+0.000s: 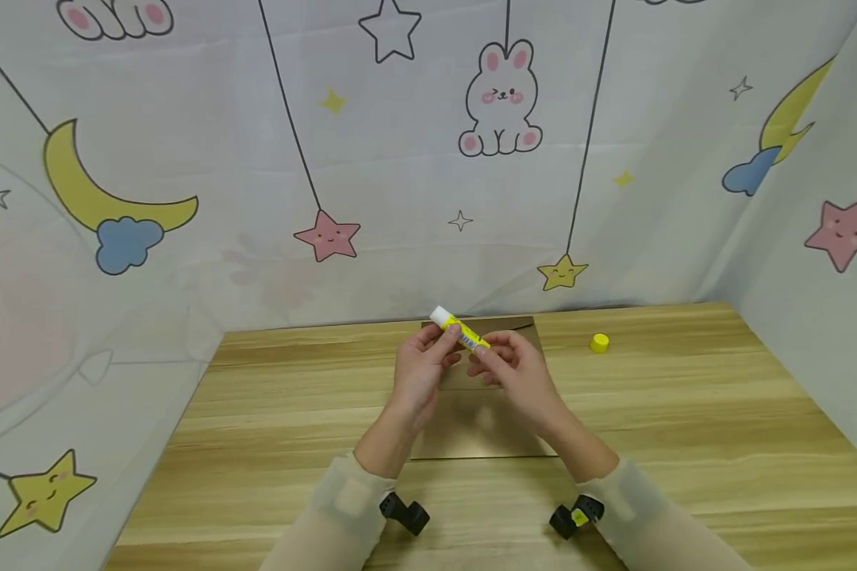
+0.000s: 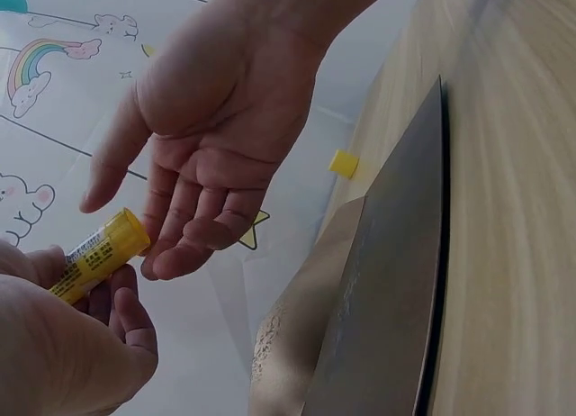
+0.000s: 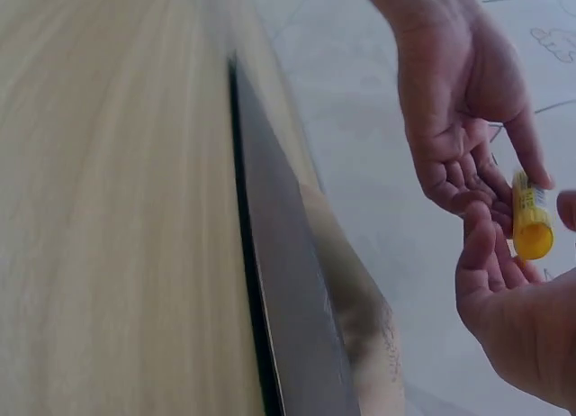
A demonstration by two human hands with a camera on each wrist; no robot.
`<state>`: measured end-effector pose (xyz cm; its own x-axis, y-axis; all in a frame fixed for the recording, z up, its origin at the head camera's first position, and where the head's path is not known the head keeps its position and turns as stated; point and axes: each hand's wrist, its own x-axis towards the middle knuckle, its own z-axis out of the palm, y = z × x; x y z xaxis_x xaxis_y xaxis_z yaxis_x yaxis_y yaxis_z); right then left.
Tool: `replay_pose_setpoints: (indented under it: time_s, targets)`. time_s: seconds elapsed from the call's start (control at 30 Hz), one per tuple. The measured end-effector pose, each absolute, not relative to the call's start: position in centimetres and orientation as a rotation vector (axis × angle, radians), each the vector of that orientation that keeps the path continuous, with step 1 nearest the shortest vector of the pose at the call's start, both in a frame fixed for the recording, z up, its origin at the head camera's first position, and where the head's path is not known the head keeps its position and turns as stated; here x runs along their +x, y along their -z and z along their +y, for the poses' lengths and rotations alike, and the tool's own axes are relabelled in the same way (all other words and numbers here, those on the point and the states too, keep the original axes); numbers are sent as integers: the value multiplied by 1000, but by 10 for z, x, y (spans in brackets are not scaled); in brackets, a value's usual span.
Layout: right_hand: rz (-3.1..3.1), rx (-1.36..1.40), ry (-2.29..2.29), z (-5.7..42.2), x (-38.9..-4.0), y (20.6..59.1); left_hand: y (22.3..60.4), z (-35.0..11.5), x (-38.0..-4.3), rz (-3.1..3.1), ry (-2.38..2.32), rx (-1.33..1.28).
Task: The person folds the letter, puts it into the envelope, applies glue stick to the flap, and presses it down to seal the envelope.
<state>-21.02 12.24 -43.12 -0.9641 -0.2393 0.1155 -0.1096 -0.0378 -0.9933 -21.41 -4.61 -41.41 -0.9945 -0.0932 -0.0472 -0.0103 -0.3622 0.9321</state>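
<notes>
A yellow glue stick (image 1: 469,336) with a white end is tilted above the table, its white end pointing up and left in the head view. My left hand (image 1: 420,369) pinches its barrel between thumb and fingers. Around the yellow base end, my right hand (image 1: 520,377) holds its thumb and loosely bent fingers apart, with the base between them in the left wrist view. Beneath both hands lies a brown envelope (image 1: 486,428), its flap (image 2: 301,330) lifted at the far side. The yellow cap (image 1: 599,342) sits on the table to the right.
The wood-grain table (image 1: 278,444) reaches back to a white curtain (image 1: 400,159) printed with stars, moons and a rabbit. Curtain also hangs along both sides. Black wrist cameras (image 1: 404,514) sit on both sleeves.
</notes>
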Motion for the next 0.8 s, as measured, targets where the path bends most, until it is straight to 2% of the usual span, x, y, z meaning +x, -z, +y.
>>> replay_pose_setpoints:
  time_s: [0.13, 0.23, 0.6, 0.8]
  targets:
    - [1801, -240, 2234, 125, -212, 431, 415, -46, -215, -1746, 2550, 121]
    - [1744, -233, 2267, 126, -212, 431, 416, -45, -215, -1742, 2552, 119]
    - [2472, -532, 2104, 119, -207, 433, 415, -45, -213, -1740, 2544, 129]
    - [2147, -366, 2179, 120, -208, 430, 414, -45, -213, -1747, 2542, 138]
